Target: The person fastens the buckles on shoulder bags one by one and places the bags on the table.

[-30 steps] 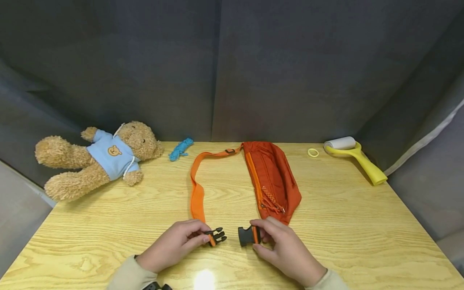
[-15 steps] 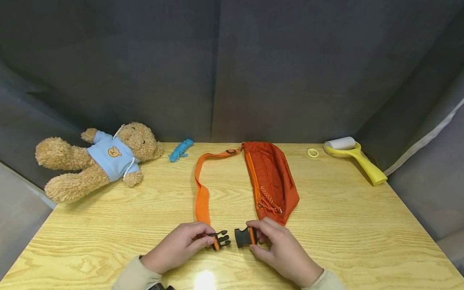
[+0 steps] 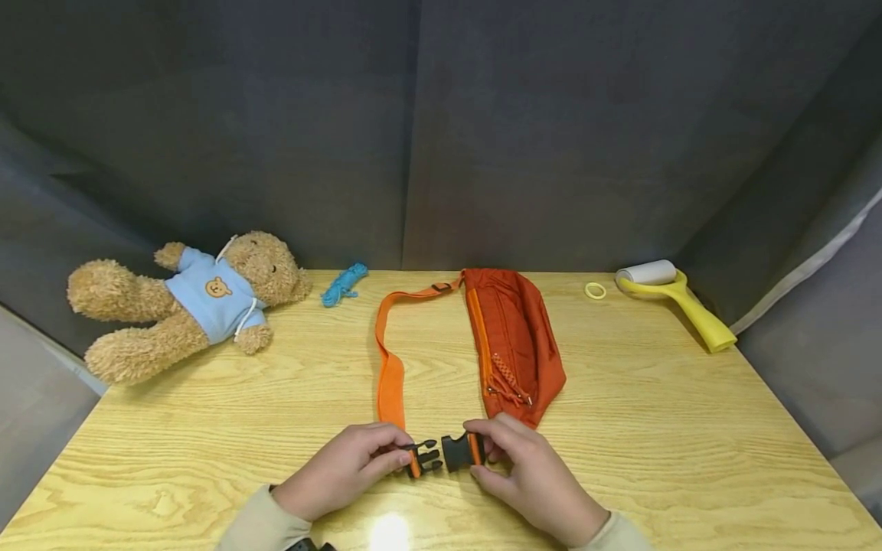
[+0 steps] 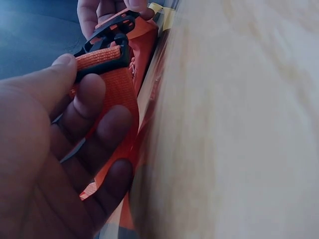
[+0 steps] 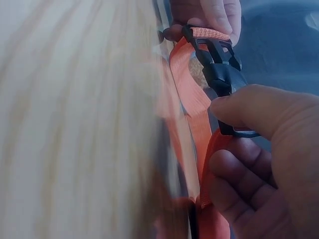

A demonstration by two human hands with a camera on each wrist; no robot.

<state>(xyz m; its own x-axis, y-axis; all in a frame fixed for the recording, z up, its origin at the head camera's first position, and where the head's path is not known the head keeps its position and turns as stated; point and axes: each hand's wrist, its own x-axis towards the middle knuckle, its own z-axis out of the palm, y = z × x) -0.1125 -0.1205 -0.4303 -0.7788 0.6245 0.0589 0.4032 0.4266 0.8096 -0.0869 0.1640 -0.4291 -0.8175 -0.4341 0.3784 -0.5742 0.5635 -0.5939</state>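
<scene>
An orange-red waist bag (image 3: 518, 337) lies on the table, its orange strap (image 3: 391, 383) looping to the left and forward. My left hand (image 3: 347, 468) pinches the pronged half of the black buckle (image 3: 429, 457) by its strap end, thumb on top. My right hand (image 3: 527, 471) grips the socket half of the buckle (image 3: 456, 453) between thumb and fingers. The prongs point right at the socket's mouth, with a narrow gap in the head view. In the left wrist view the webbing (image 4: 99, 59) runs through the pronged half's bar.
On the left a teddy bear (image 3: 213, 298) in a blue top lies on its side. A blue yarn bundle (image 3: 344, 285) sits at the back, a yellow ring (image 3: 595, 291) and a yellow-handled lint roller (image 3: 678, 298) at the back right. Dark cloth (image 3: 441, 130) hangs behind the table.
Both hands have come closer together: the left moved right with the pronged half, the right moved slightly left with the socket half. The strap and the bag's near end shifted along.
</scene>
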